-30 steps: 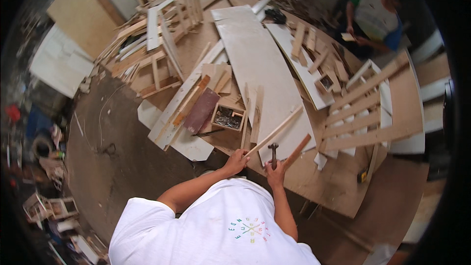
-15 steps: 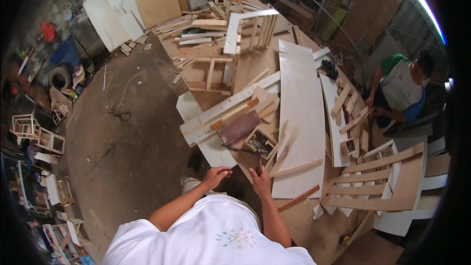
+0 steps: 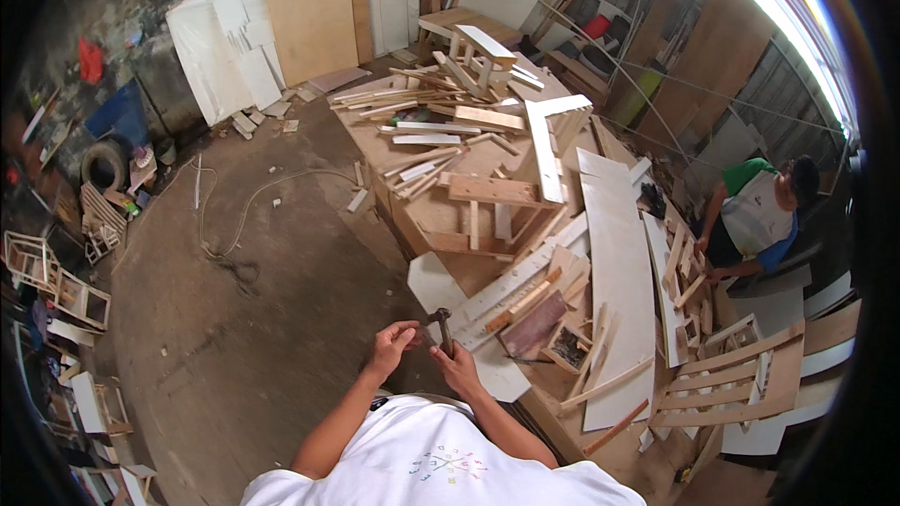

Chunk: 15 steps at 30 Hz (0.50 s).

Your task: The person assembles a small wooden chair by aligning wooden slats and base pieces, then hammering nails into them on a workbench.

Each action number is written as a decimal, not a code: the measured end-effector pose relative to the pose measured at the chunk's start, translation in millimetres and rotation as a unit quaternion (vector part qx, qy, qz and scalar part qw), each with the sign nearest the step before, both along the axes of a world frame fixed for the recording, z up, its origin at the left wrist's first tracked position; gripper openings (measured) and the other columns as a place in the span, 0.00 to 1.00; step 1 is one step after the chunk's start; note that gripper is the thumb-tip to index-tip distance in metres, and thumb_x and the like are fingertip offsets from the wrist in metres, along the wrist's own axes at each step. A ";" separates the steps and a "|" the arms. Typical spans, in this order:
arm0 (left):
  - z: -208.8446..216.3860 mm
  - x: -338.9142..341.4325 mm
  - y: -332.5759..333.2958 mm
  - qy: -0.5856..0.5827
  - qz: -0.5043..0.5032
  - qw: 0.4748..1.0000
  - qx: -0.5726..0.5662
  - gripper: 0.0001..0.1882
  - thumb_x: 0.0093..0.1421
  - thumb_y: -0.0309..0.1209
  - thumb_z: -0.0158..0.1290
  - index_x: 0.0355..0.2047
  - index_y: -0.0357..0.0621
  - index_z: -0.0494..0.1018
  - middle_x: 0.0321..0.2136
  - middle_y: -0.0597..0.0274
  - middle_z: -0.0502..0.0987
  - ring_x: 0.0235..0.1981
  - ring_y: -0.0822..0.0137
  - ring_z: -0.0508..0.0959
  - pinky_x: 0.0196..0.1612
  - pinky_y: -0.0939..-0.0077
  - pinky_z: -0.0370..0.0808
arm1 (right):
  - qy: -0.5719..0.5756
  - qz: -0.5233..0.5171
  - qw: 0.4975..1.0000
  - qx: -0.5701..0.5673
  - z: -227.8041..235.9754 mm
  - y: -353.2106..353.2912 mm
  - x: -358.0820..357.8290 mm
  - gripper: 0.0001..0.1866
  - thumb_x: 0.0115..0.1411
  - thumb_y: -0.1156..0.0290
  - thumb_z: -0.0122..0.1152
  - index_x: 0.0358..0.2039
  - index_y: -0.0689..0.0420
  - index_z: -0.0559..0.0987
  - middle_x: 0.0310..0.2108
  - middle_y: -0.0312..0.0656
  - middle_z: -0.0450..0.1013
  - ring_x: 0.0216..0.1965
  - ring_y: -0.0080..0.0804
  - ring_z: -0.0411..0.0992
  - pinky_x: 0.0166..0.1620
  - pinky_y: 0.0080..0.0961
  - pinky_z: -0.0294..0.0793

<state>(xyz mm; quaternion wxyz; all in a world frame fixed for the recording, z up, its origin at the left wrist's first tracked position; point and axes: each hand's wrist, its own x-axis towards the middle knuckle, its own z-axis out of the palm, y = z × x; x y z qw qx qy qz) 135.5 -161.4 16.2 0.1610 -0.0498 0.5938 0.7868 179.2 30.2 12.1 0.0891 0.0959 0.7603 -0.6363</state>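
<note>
My right hand (image 3: 457, 368) is closed round the handle of a hammer (image 3: 444, 322), whose dark metal head points up. Just to its left, my left hand (image 3: 394, 347) has its thumb and fingers brought together in a pinch. Whatever lies between those fingertips is too small to make out. Both hands are held in front of my body, beside the near left edge of a workbench (image 3: 487, 370). On that bench, right of the hammer, is a small wooden box (image 3: 568, 347) with dark bits in it, next to a reddish-brown board (image 3: 532, 323).
A long white panel (image 3: 614, 272) lies along the bench. Wooden frames (image 3: 497, 191) and loose slats (image 3: 394, 126) pile up farther back. A slatted wooden piece (image 3: 727, 384) stands at right. Beyond the bench, a co-worker (image 3: 759, 206) handles wood. A hose (image 3: 246, 197) trails across the floor.
My view has swung left, so the bench sits farther right. The right hand has brought the hammer from near the small box to beside my left hand, head up.
</note>
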 end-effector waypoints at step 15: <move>-18.7 -133.3 -143.5 -0.024 0.085 0.996 -0.020 0.14 0.72 0.31 0.52 0.53 0.38 0.78 0.42 0.57 0.84 0.39 0.68 0.84 0.47 0.72 0.82 | -0.016 -0.024 0.993 0.111 30.1 -150.9 -183.5 0.19 0.63 0.55 0.70 0.35 0.59 0.77 0.28 0.43 0.79 0.31 0.32 0.79 0.35 0.34 0.76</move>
